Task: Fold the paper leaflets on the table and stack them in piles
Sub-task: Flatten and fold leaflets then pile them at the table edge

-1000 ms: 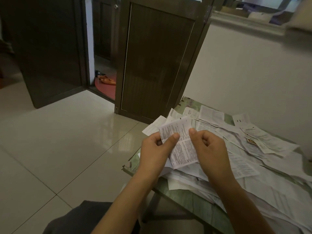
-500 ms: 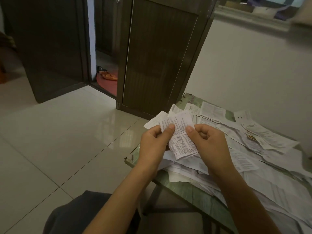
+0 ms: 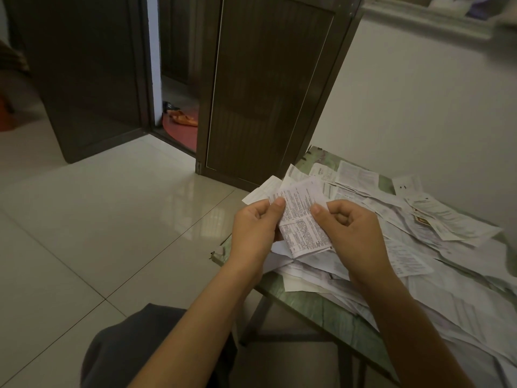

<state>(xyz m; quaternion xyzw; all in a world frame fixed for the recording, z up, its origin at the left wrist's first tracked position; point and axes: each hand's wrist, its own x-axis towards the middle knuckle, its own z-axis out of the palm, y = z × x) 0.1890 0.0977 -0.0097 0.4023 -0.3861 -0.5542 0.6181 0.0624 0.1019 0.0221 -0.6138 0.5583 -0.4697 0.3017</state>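
the person lifts one leaflet [image 3: 300, 217] just above the near left corner of the table [image 3: 313, 301], clear of the loose leaflets [image 3: 419, 236], likely to crease it. the left hand [image 3: 256, 228] and right hand [image 3: 352, 231] curl their fingers round its side edges, thumbs pinching the printed face.

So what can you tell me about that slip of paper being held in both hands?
The leaflet is thin white paper, densely printed with small dark text and a boxed panel near its middle. It looks folded into a narrow strip. It is held tilted above the loose papers on the table. The left hand pinches its upper left edge; the right hand pinches its right edge.
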